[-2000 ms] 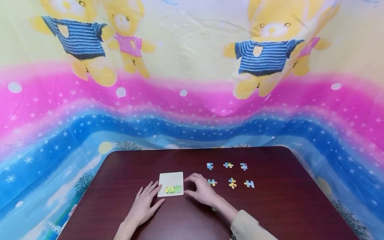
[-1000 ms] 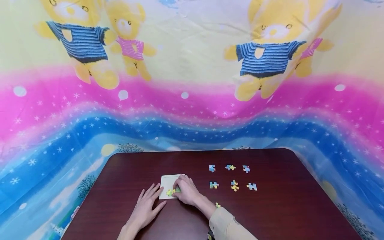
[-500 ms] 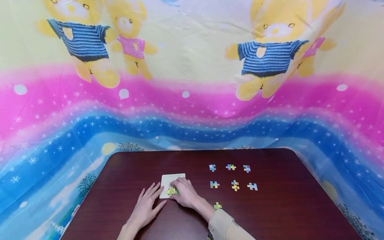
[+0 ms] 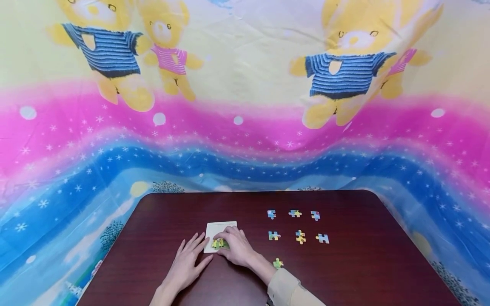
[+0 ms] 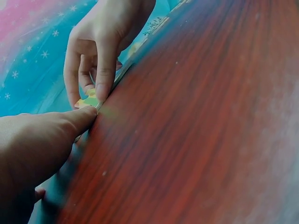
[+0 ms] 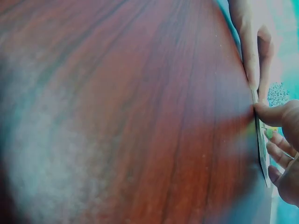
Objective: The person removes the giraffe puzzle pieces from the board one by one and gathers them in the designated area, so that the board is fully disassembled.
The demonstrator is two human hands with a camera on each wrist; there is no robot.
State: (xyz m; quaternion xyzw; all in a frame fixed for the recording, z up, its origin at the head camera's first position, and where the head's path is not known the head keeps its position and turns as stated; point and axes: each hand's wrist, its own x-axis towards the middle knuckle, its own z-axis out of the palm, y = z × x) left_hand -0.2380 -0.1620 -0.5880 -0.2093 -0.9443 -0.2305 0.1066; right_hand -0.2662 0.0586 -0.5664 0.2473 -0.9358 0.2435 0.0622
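A small white puzzle tray (image 4: 216, 229) lies on the dark table, with yellow-and-green puzzle pieces (image 4: 217, 244) along its near edge. My right hand (image 4: 236, 247) bends over the tray from the right, thumb and fingers pinching a green-and-yellow puzzle piece (image 5: 88, 101) low at the near edge. That hand partly covers the tray and the pieces. My left hand (image 4: 185, 264) rests on the table with fingers spread, fingertips on the tray's left edge and the thumb stretched out just below it.
Right of the tray, loose puzzle pieces lie in two rows, among them a blue-and-yellow one (image 4: 295, 213) and a yellow one (image 4: 300, 237). One green-yellow puzzle piece (image 4: 277, 263) lies nearer, beside the right sleeve (image 4: 285, 284). A bear-print curtain (image 4: 237, 140) hangs behind the table (image 4: 172, 212).
My right hand has come in from beside the tray's right edge to over its near edge and shifted slightly left there. The left hand keeps its place at the tray.
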